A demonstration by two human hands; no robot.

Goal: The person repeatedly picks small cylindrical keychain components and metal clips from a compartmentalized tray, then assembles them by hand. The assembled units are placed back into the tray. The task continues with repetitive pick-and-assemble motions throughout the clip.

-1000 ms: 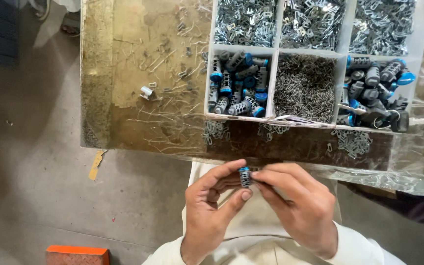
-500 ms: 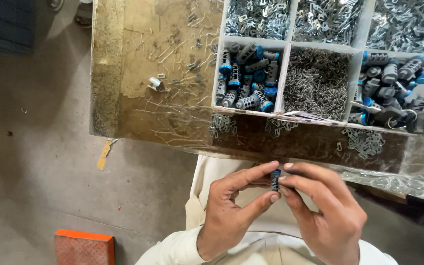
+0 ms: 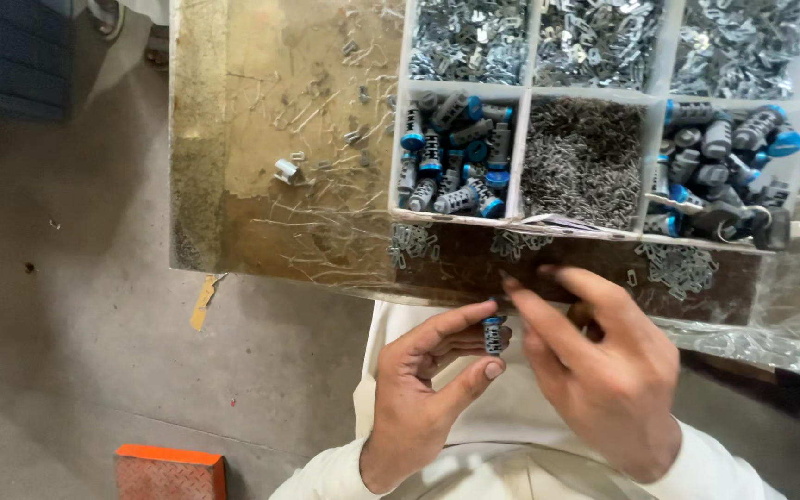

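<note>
A white plastic compartment tray sits on the worn, brown-stained counter, and everything else arranges itself around it. Six of its compartments show: three along the far row, heaped with small silvery metal clips, too many to count, and three in the near row. Of the near three, the left one holds a pile of small grey cylinders with blue caps, the middle one a mass of fine grey metal pins, and the right one more grey and blue cylinders in a jumble; I cannot give an exact count of either pile.

Just below the tray's near edge, off the counter and over the person's lap, two hands meet. The left hand has its fingers closed on one small grey cylinder with a blue cap, pinched upright between thumb and forefinger. The right hand is beside it, its fingers loosely spread and holding nothing, the forefinger tip close to the cylinder's top.

Left of the tray, one small pale metal piece lies alone on the counter among scattered wire bits. Far below and left of the tray, one orange block rests on the grey concrete floor.
</note>
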